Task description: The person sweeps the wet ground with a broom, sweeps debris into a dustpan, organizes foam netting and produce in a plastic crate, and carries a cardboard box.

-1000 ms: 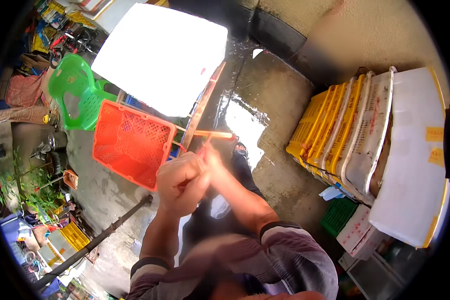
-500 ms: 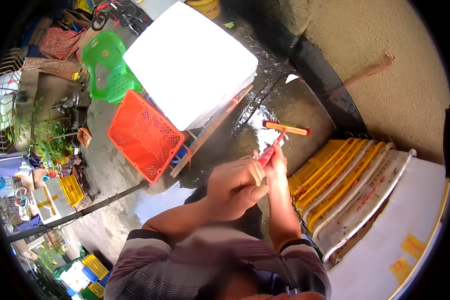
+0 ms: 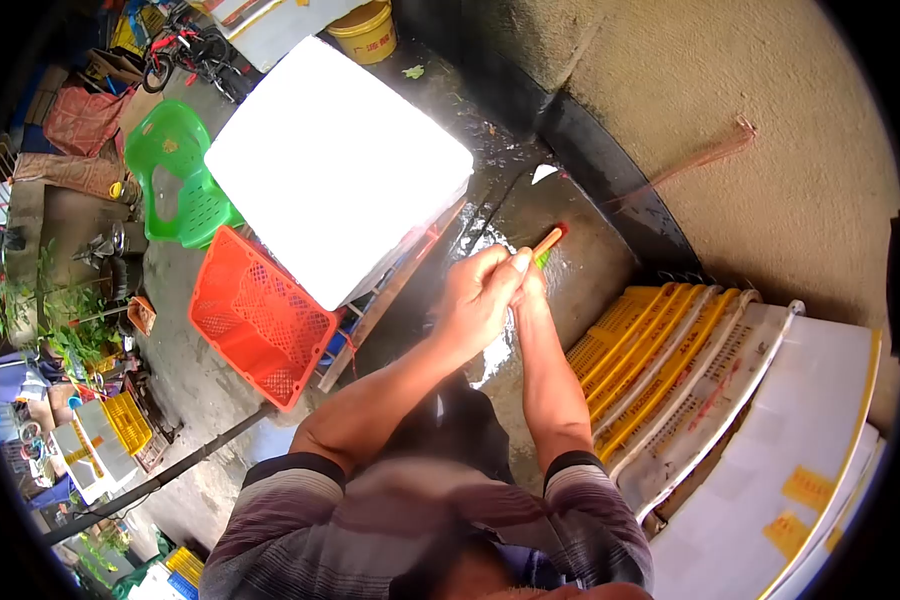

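A brush or broom with an orange head (image 3: 548, 241) sticks out just past my hands, over the wet concrete floor (image 3: 595, 245). Its handle is mostly hidden by my fingers. My left hand (image 3: 480, 290) has its fingers wrapped round the handle. Close against it, my right hand (image 3: 530, 288) is closed round the same handle, partly covered by the left. A bit of green shows beside the brush head. To the left of both hands stands a white foam box (image 3: 340, 170) on a wooden-edged stand.
An orange-red basket (image 3: 260, 315) and a green plastic chair (image 3: 175, 170) are at the left. Stacked yellow and white crates (image 3: 660, 370) and a white foam box (image 3: 790, 440) stand at the right. A yellow bucket (image 3: 365, 35) is at the top, near the wall (image 3: 770, 220).
My hands have moved up and forward, with the brush head now foreshortened just beyond them. The camera view has shifted, so the basket and crates sit at different places.
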